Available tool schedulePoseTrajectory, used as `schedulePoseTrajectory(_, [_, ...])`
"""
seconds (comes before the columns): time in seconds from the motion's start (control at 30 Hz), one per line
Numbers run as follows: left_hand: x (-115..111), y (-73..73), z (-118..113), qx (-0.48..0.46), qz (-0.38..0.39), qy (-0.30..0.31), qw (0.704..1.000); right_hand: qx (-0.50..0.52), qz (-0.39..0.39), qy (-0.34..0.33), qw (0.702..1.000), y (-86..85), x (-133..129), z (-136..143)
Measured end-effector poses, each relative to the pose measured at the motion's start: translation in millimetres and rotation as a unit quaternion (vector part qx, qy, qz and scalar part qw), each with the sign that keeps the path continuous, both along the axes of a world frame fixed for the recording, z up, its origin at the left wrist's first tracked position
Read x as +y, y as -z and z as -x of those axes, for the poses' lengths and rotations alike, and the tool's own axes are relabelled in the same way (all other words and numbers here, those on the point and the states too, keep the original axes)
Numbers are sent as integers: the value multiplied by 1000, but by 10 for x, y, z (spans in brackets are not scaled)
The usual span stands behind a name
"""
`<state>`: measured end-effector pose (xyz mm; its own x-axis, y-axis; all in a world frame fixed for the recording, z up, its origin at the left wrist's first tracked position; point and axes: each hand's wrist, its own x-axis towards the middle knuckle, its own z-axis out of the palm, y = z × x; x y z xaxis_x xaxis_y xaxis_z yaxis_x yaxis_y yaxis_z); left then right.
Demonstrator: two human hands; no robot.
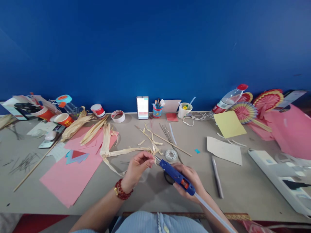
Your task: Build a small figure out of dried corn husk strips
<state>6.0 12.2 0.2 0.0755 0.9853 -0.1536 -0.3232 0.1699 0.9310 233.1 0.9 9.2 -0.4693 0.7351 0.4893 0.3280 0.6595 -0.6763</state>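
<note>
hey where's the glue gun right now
In the head view, the glue gun is right of centre in the right hand, its nozzle by the left hand.

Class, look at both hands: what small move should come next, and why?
Probably a light squeeze of the glue gun in the right hand: its nozzle points at the pale strips by the left hand's fingertips. Any glue there is too small to see.

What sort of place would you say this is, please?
Probably a craft workspace: a desk against a blue wall. The right hand holds a blue glue gun, pink paper sheets lie to the left, and folded paper fans stand at the far right.
</note>
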Motion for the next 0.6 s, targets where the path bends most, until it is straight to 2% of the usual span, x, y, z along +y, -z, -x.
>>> schedulePoseTrajectory(0.33, [10, -83, -15, -55, 20, 23, 998, -34, -33, -24, 999, 94, 48, -52])
schedulePoseTrajectory(0.6, [6, -96, -3, -102, 36, 55, 993, -57, -55, -29, 996, 38, 61, -68])
